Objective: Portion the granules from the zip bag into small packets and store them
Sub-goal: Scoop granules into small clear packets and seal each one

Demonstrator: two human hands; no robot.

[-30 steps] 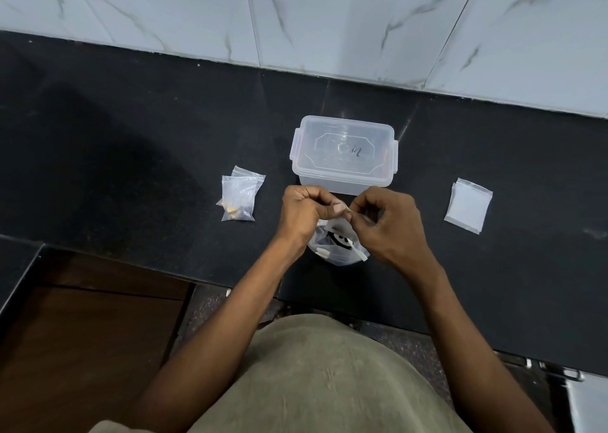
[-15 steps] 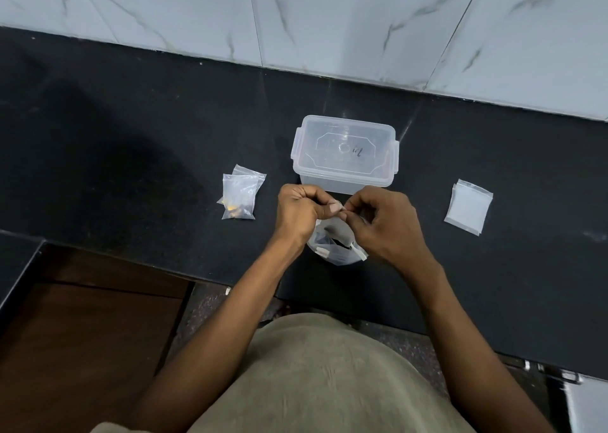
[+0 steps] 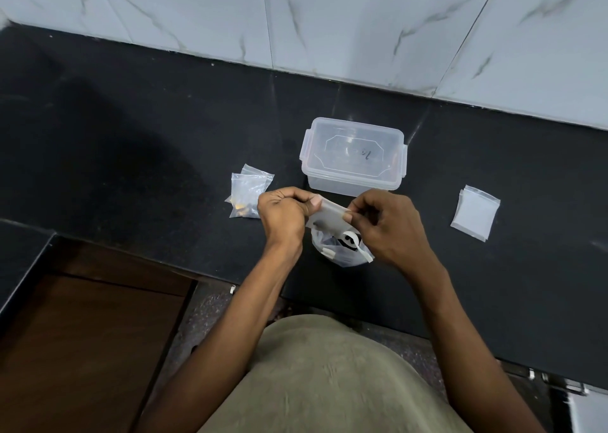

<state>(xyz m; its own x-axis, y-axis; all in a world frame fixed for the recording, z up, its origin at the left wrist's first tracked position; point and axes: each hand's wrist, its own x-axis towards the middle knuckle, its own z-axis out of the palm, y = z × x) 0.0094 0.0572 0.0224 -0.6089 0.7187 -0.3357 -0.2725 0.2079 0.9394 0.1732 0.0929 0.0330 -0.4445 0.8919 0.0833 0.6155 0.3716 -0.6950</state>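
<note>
Only one view here, the head cam looking down at a black tabletop (image 3: 131,156). Dead center, both hands are holding up one small clear packet (image 3: 329,217) by its top edge. The left hand (image 3: 283,217) has its fingers (image 3: 297,199) curled in, pinching the packet's left corner with the thumb. The right hand (image 3: 391,227) pinches the right corner between thumb and forefinger, other fingers loosely bent.

Directly under the packet, toward 6 o'clock, the zip bag (image 3: 342,251) sits open on the tabletop with a white scoop (image 3: 353,240) poking out of it. Can't make out the granules inside it.

At 12 o'clock from the hands, a clear plastic box (image 3: 353,159) with its lid on. At 9 o'clock, just beside the left hand, two filled packets (image 3: 248,194) lie overlapping with something yellowish at the bottom. Out at 3 o'clock, well apart, a little stack of empty packets (image 3: 475,213) lies flat.
</note>
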